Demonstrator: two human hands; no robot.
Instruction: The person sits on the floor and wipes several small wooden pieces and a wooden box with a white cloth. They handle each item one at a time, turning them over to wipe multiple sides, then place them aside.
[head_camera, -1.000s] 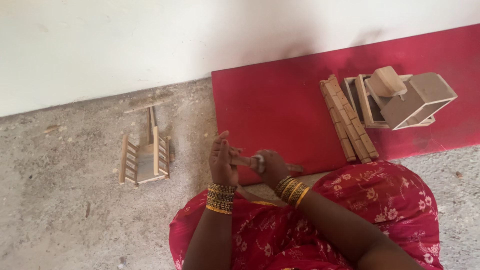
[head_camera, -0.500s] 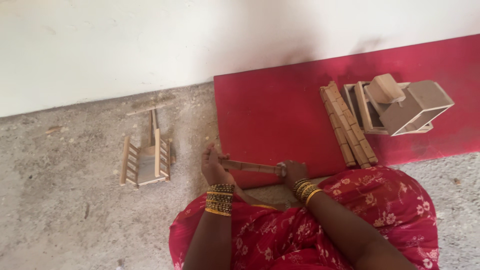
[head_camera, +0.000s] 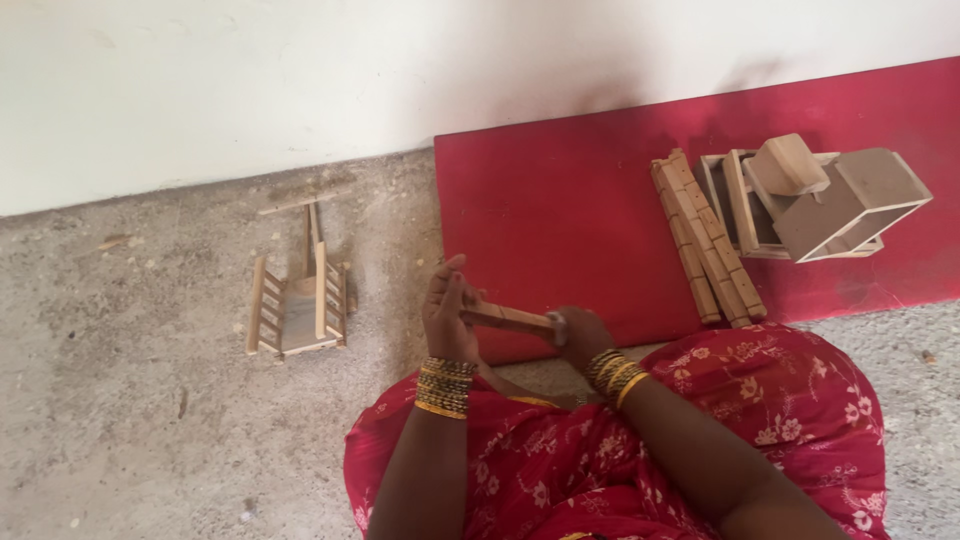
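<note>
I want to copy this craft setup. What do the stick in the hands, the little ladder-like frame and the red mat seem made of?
Stick: pale bare wood, by its matte tan look.
Ladder-like frame: thin unfinished wooden slats, same pale colour.
Red mat: flat, matte sheet with straight edges, perhaps board or foam; the material is unclear.

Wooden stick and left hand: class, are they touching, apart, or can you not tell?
Touching. The head view shows the left hand with its fingers wrapped round one end of the wooden stick; no gap shows.

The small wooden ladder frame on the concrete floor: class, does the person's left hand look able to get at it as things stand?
Probably yes. The ladder frame lies on bare floor on that side, nothing between. But the left hand is busy gripping the wooden stick, so it must let go first.
</note>
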